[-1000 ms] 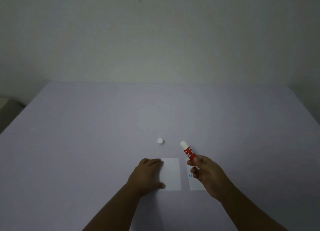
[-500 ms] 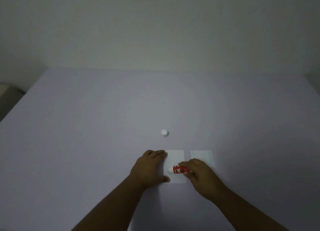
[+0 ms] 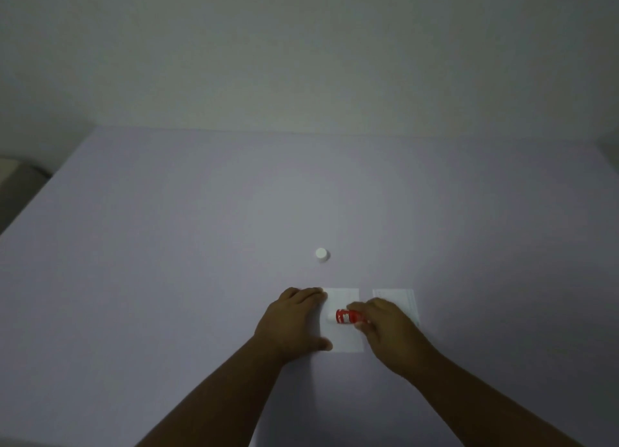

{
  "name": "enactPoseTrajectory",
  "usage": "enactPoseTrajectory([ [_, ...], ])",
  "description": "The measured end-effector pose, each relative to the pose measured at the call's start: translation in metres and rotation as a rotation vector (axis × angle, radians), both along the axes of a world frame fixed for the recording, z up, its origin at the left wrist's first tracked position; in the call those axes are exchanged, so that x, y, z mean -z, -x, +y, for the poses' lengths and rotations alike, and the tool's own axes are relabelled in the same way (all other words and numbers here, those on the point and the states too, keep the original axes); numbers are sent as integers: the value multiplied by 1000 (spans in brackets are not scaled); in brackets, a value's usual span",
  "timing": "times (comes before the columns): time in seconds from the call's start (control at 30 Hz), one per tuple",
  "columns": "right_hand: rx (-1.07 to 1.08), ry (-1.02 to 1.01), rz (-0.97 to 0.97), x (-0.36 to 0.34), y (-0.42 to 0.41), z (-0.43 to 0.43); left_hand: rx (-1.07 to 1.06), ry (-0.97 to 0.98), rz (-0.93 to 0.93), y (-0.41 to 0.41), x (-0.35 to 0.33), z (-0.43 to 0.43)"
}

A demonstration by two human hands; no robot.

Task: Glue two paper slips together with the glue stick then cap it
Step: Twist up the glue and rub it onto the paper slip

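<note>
Two white paper slips lie side by side on the pale table. My left hand rests flat on the left edge of the left slip, fingers spread. My right hand grips the red glue stick, which points left and down with its white tip on the left slip. The right slip is partly hidden under my right hand. The small white cap stands alone on the table, beyond the slips.
The pale lilac table reaches to a plain wall at the back. A dark object sits off the table's left edge.
One second ago my right hand held the glue stick raised above the right slip. It has since moved left and lowered the tip onto the left slip. My left hand stayed put.
</note>
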State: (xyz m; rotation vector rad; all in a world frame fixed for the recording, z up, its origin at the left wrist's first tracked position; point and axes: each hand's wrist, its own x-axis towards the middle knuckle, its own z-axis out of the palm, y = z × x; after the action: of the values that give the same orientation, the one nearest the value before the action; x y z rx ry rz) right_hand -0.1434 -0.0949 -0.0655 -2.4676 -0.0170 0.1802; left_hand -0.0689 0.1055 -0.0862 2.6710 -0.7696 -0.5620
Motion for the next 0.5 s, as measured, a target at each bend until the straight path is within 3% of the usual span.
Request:
enactPoseTrajectory([
  [0.13, -36, 14, -15, 1, 3, 2, -1, -4, 4, 1, -1, 0],
  [0.3, 136, 76, -55, -4, -32, -8, 9, -17, 9, 1, -4, 0],
  [0.5, 10, 39, -10, -5, 10, -7, -6, -17, 32, 1, -4, 0],
])
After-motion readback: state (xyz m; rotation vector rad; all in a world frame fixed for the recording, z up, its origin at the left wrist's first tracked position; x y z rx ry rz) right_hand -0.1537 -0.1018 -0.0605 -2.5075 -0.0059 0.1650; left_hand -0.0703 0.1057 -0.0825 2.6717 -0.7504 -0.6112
